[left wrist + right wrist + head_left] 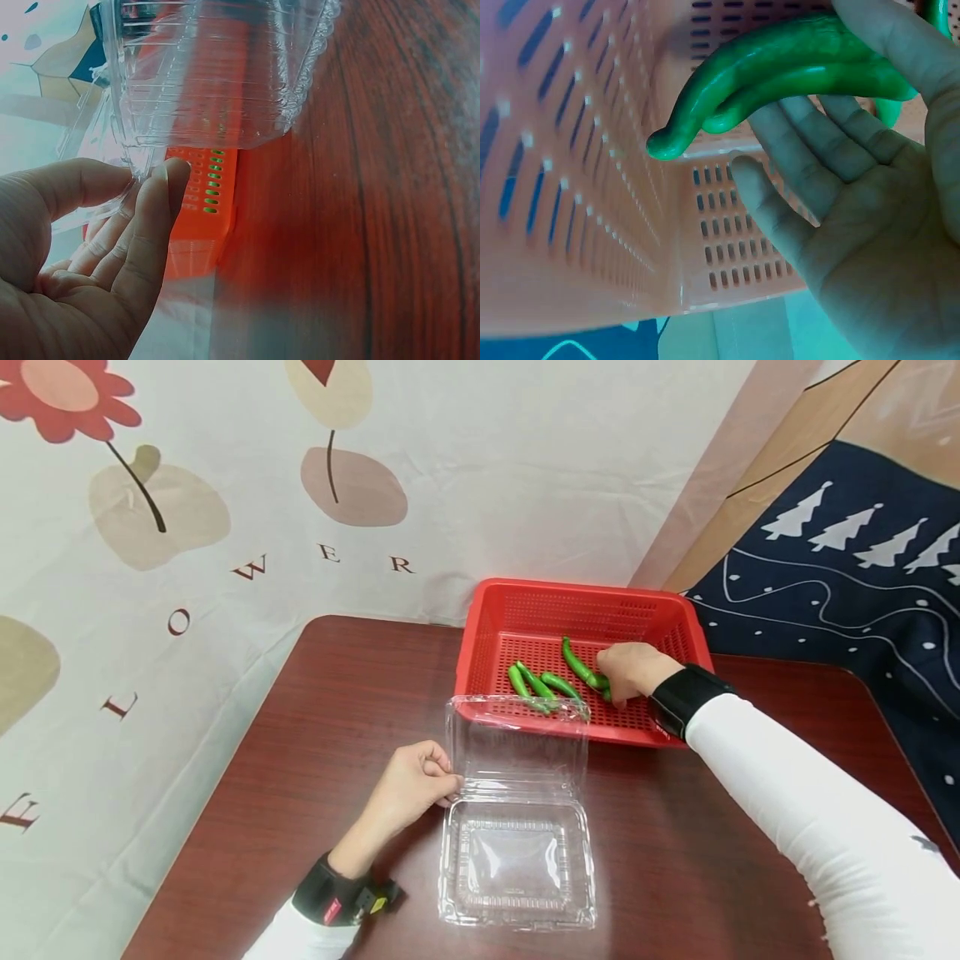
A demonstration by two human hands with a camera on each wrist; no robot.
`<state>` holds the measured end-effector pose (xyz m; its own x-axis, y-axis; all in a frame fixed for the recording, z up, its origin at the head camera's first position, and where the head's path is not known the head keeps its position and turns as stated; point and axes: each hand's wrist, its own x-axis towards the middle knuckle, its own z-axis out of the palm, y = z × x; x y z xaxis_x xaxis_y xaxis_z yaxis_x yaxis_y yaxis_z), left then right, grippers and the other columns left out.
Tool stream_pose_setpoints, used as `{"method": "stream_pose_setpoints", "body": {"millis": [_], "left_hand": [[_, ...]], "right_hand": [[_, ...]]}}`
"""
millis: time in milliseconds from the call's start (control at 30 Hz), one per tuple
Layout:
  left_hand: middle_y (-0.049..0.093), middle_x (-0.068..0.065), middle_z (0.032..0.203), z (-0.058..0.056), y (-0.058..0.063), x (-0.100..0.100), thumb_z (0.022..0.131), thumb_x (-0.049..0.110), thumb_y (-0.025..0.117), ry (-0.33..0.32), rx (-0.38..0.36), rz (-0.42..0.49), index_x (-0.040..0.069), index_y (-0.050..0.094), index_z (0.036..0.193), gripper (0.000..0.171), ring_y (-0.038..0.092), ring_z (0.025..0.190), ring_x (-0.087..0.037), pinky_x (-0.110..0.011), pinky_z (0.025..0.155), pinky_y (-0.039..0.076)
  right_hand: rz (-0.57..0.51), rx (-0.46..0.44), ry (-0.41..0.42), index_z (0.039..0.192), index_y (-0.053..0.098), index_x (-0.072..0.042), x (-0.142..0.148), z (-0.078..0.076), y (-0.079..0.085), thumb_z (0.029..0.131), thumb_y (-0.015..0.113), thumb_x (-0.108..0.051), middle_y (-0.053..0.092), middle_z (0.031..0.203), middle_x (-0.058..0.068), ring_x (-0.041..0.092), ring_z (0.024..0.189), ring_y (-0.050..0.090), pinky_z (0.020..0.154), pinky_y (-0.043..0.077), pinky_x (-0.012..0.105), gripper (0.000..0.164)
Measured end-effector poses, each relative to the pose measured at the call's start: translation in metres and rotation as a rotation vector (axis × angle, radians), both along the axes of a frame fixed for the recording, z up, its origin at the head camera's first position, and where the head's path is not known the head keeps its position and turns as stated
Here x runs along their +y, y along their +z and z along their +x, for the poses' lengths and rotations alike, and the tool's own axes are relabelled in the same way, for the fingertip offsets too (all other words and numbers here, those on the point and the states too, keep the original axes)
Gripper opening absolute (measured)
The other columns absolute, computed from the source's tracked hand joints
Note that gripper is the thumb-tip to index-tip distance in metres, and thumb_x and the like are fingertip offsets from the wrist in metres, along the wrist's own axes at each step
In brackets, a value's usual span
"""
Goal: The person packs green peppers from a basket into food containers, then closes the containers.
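On the wood-grained surface (pixel 337 693), a clear container (pixel 516 864) stood open, no pepper inside yet; every visible green pepper (pixel 579 667) was in the red basket (pixel 480 639) behind, so work seemed barely begun. The left hand's (pixel 416 781) grip pinched the container near its hinge; the right hand (pixel 633 668), arm outstretched, held two peppers between thumb and fingers

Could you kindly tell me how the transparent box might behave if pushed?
The box looks thin-walled, so it would probably be light and flex. It may slide, as the table looks smooth. Its raised lid, joined along one edge, might swing.
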<state>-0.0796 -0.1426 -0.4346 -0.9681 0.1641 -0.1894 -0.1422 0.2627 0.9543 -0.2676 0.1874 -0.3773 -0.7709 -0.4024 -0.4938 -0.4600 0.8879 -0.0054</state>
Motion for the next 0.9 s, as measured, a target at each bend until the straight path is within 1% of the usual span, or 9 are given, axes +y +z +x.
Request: {"method": "stream_pose_setpoints", "body": {"millis": [167,267,367,500,567,700,800,900], "left_hand": [[0.074,-0.017,0.074,0.000,0.000,0.000,0.085,-0.007,0.075,0.006,-0.001,-0.007,-0.002,0.060,0.086,0.016,0.071,0.060,-0.021,-0.043,0.062,0.066],[0.075,-0.018,0.075,0.000,0.000,0.001,0.085,-0.007,0.075,0.011,0.002,-0.015,-0.002,0.061,0.086,0.016,0.071,0.061,-0.021,-0.043,0.063,0.066],[0.075,-0.016,0.076,0.000,0.000,0.001,0.086,-0.007,0.076,0.009,0.002,-0.025,-0.001,0.061,0.086,0.016,0.071,0.061,-0.021,-0.044,0.064,0.066],[0.075,-0.017,0.075,0.001,-0.001,0.001,0.086,-0.006,0.076,0.004,-0.002,-0.026,-0.001,0.061,0.086,0.015,0.070,0.060,-0.020,-0.044,0.063,0.066],[0.075,-0.018,0.075,0.001,-0.002,0.001,0.086,-0.006,0.076,-0.001,-0.003,-0.020,-0.001,0.061,0.086,0.015,0.070,0.059,-0.020,-0.042,0.062,0.066],[0.074,-0.018,0.074,0.002,-0.002,0.000,0.085,-0.006,0.075,-0.005,0.000,-0.009,-0.002,0.061,0.086,0.015,0.070,0.059,-0.021,-0.038,0.061,0.065],[0.074,-0.016,0.073,0.003,-0.002,0.000,0.085,-0.005,0.075,-0.001,-0.001,-0.008,-0.001,0.061,0.086,0.015,0.070,0.059,-0.022,-0.037,0.061,0.065],[0.074,-0.017,0.073,0.003,-0.002,0.000,0.085,-0.005,0.075,0.003,-0.005,-0.008,-0.001,0.061,0.085,0.014,0.071,0.059,-0.023,-0.036,0.061,0.065]], "right_hand": [[-0.062,-0.003,-0.050,0.090,0.067,-0.007,-0.002,-0.002,0.015,0.076,0.086,-0.008,0.062,0.081,0.008,0.028,0.080,0.057,0.069,0.050,0.036,0.024],[-0.117,0.006,-0.068,0.091,0.068,-0.006,0.000,-0.005,0.022,0.077,0.086,-0.012,0.062,0.081,0.009,0.028,0.079,0.056,0.067,0.048,0.036,0.023],[-0.177,0.023,-0.090,0.095,0.070,-0.005,0.005,-0.006,0.028,0.077,0.087,-0.015,0.064,0.081,0.008,0.027,0.078,0.057,0.067,0.049,0.036,0.026],[-0.251,0.044,-0.103,0.098,0.072,-0.003,0.012,-0.007,0.036,0.079,0.086,-0.018,0.065,0.081,0.007,0.025,0.078,0.059,0.068,0.053,0.036,0.028],[-0.292,0.060,-0.101,0.100,0.071,-0.002,0.016,-0.006,0.039,0.081,0.085,-0.019,0.067,0.083,0.007,0.024,0.078,0.059,0.069,0.054,0.036,0.029],[-0.370,0.102,-0.110,0.114,0.070,0.001,0.024,-0.004,0.041,0.084,0.085,-0.023,0.069,0.093,0.009,0.025,0.083,0.061,0.075,0.056,0.040,0.041],[-0.411,0.143,-0.102,0.120,0.068,0.002,0.028,0.002,0.041,0.084,0.085,-0.025,0.069,0.097,0.010,0.025,0.085,0.061,0.076,0.056,0.041,0.048],[-0.444,0.191,-0.088,0.118,0.068,-0.001,0.031,0.009,0.041,0.085,0.085,-0.025,0.068,0.093,0.008,0.024,0.083,0.059,0.073,0.053,0.038,0.045]]}}
